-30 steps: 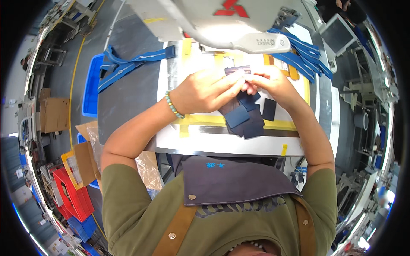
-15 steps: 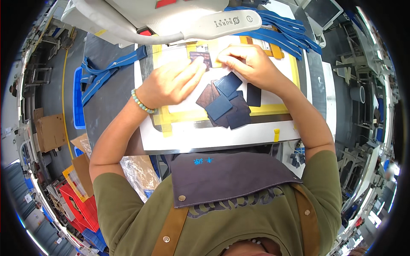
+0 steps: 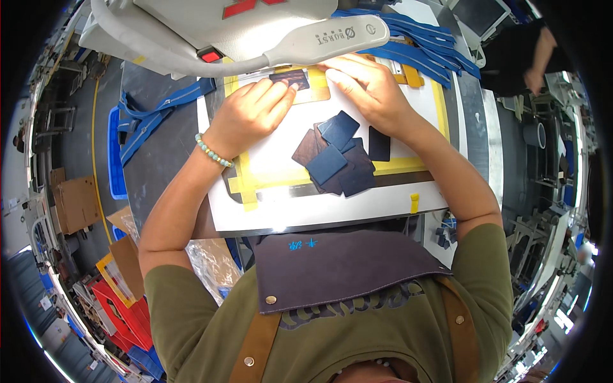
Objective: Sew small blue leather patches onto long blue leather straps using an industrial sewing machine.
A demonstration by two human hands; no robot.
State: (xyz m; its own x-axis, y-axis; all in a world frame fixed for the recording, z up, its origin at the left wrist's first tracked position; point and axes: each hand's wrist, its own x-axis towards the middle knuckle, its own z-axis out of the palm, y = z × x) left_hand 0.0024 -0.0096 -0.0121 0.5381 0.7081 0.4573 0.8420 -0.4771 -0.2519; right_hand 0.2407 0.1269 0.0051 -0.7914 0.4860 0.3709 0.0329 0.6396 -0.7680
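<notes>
A small dark rectangular patch (image 3: 295,78), leather-like, lies on a gold-coloured plate (image 3: 317,94) below the white machine. My left hand (image 3: 252,113), with a beaded bracelet at the wrist, is closed, its bent fingertips pressed on the patch's lower left side. At the patch's right, my right hand (image 3: 373,89) reaches in with thumb and forefinger stretched out and slightly apart; its other fingers are partly hidden. Nearer me, several dark blue and brown patches (image 3: 327,165) lie in an overlapping pile. One more dark patch (image 3: 379,144) lies right of it.
A white machine (image 3: 185,25) and its lamp (image 3: 329,39) overhang the work area. Blue strips lie at the back right (image 3: 421,48) and left (image 3: 150,121). Yellow tape (image 3: 402,166) borders the white work surface. Another person's arm (image 3: 541,57) shows at the far right.
The patch under my left fingers has moved slightly away and left, onto the plate. My right hand has shifted away from me and its pinch has loosened. Another person has appeared at the right.
</notes>
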